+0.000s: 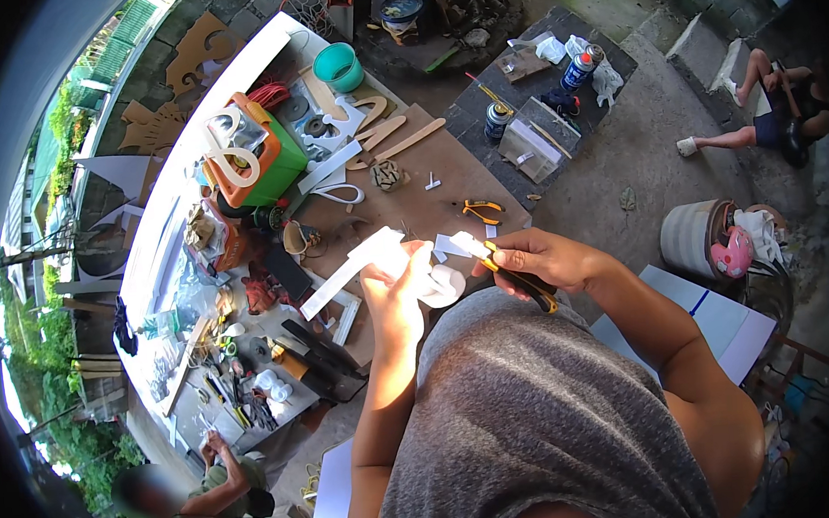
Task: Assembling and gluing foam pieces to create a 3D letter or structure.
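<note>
My left hand (395, 284) is closed around a white curled piece (445, 287), a broad curved band washed out by sunlight. A flat white strip (333, 291) sticks out to the left beside that hand. In my right hand (547, 256) is a yellow-and-black handled tool (528, 288), its kind not plain; the fingers wrap its grip and its front end points toward the white piece. Glare hides the tool's tip. Small white offcuts (447, 245) lie between the hands. Just beyond, yellow-handled pliers (483, 211) rest on the brown tabletop (406, 198).
A green-and-orange bin (276, 168), a teal tub (337, 67) and scattered tools crowd the table's left side. Spray cans (577, 70) stand on a dark side table (481, 103). One person (224, 489) works at lower left; another (776, 113) sits at far right.
</note>
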The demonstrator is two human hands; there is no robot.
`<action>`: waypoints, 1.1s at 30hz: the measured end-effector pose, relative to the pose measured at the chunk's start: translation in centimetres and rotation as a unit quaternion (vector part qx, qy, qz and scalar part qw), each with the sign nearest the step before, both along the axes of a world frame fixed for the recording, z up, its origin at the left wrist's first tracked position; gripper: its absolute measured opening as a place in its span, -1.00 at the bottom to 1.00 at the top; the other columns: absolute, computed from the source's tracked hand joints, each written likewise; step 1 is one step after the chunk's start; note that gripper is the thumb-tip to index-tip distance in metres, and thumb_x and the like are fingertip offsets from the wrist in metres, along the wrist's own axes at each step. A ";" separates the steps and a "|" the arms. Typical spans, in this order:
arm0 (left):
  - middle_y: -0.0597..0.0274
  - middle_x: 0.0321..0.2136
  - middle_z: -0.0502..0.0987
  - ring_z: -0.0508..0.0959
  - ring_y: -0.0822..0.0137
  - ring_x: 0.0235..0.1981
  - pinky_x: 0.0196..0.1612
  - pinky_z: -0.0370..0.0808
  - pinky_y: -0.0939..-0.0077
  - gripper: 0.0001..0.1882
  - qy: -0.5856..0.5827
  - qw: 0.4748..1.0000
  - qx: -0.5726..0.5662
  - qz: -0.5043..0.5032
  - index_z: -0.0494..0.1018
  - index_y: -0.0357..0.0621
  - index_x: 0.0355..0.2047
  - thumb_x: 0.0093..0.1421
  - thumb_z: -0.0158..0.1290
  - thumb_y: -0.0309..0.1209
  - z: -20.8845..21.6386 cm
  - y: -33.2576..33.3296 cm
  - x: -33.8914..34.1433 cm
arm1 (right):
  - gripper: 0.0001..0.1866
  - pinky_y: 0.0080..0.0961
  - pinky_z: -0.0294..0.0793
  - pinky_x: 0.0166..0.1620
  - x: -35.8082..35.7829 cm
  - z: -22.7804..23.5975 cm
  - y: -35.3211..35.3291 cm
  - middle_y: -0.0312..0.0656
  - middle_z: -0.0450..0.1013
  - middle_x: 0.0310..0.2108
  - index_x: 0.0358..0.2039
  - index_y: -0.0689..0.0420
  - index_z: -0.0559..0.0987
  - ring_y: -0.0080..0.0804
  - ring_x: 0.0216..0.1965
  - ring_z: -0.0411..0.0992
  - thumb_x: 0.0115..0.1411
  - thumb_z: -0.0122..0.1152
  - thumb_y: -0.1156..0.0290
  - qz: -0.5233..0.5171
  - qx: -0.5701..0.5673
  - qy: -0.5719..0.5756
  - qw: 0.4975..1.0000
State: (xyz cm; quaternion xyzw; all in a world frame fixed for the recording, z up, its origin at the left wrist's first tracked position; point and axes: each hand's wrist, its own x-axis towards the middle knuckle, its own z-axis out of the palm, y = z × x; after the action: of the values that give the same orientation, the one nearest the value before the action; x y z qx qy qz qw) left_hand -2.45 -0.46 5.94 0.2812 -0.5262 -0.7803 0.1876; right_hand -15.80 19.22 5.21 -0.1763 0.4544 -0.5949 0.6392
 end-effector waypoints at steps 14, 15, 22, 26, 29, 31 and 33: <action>0.15 -0.29 0.55 0.55 0.41 -0.32 -0.23 0.51 0.53 -0.65 -0.056 0.994 -0.041 -0.081 0.39 -0.17 -0.14 0.08 0.20 -0.68 -2.6 -1.8 2.0 | -0.65 -0.59 0.40 -0.41 -0.1 -1.6 -0.3 -0.31 0.42 -0.48 -0.16 0.24 0.51 -0.60 -0.48 0.38 0.46 -0.06 0.18 -0.031 0.046 0.085 0.995; 0.09 -0.23 0.58 0.54 0.41 -0.27 -0.19 0.49 0.55 -0.60 -0.036 0.994 -0.053 -0.093 0.35 -0.19 -0.08 0.09 0.20 -0.68 -3.1 -2.3 2.8 | -0.67 -0.60 0.41 -0.40 0.1 -1.7 -0.5 -0.30 0.44 -0.47 -0.22 0.22 0.47 -0.60 -0.47 0.40 0.46 -0.05 0.17 -0.057 0.043 0.092 0.993; 0.11 -0.17 0.53 0.60 0.19 -0.10 -0.01 0.53 0.31 -0.43 -0.201 0.934 0.030 -0.294 0.39 -0.24 0.00 -0.06 0.27 -0.73 -10.6 -7.0 10.2 | -0.69 -0.61 0.40 -0.50 0.5 -5.2 1.5 -0.30 0.44 -0.50 -0.25 0.19 0.45 -0.62 -0.55 0.39 0.44 0.05 0.16 -0.152 0.076 0.116 0.979; 0.13 -0.19 0.53 0.60 0.19 -0.12 -0.03 0.53 0.32 -0.46 -0.082 0.938 -0.056 -0.332 0.41 -0.24 -0.03 -0.05 0.28 -0.72 -11.1 -4.8 5.1 | -0.70 -0.61 0.39 -0.50 0.4 -5.5 2.0 -0.31 0.45 -0.50 -0.24 0.17 0.46 -0.63 -0.56 0.38 0.43 0.05 0.16 -0.159 0.095 0.137 0.973; 0.14 -0.21 0.54 0.60 0.20 -0.14 -0.04 0.53 0.32 -0.49 0.029 0.928 -0.134 -0.346 0.43 -0.23 -0.06 -0.05 0.29 -0.70 -9.3 -1.8 -0.2 | -0.68 -0.64 0.36 -0.47 0.4 -5.4 2.0 -0.33 0.42 -0.47 -0.20 0.21 0.46 -0.66 -0.52 0.35 0.45 0.01 0.16 -0.153 0.109 0.133 0.973; 0.15 -0.22 0.55 0.61 0.20 -0.15 -0.05 0.54 0.33 -0.52 0.097 0.916 -0.186 -0.342 0.44 -0.23 -0.08 -0.05 0.30 -0.69 -7.8 0.4 -4.0 | -0.70 -0.63 0.38 -0.47 0.6 -6.1 1.4 -0.32 0.45 -0.47 -0.16 0.24 0.48 -0.65 -0.53 0.36 0.41 0.10 0.20 -0.163 0.101 0.125 0.973; 0.16 -0.23 0.55 0.61 0.20 -0.16 -0.06 0.54 0.33 -0.54 0.150 0.901 -0.243 -0.326 0.46 -0.23 -0.10 -0.05 0.31 -0.68 -5.9 2.2 -7.5 | -0.71 -0.62 0.39 -0.49 0.3 -6.0 0.7 -0.31 0.46 -0.49 -0.17 0.23 0.49 -0.64 -0.55 0.38 0.37 0.15 0.22 -0.165 0.087 0.150 0.971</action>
State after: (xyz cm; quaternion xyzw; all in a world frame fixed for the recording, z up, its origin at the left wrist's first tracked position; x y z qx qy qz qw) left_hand -9.91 1.71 0.02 -0.0806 -0.7272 -0.6788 0.0621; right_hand -15.48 19.90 -0.81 -0.1298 0.6180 -0.6169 0.4697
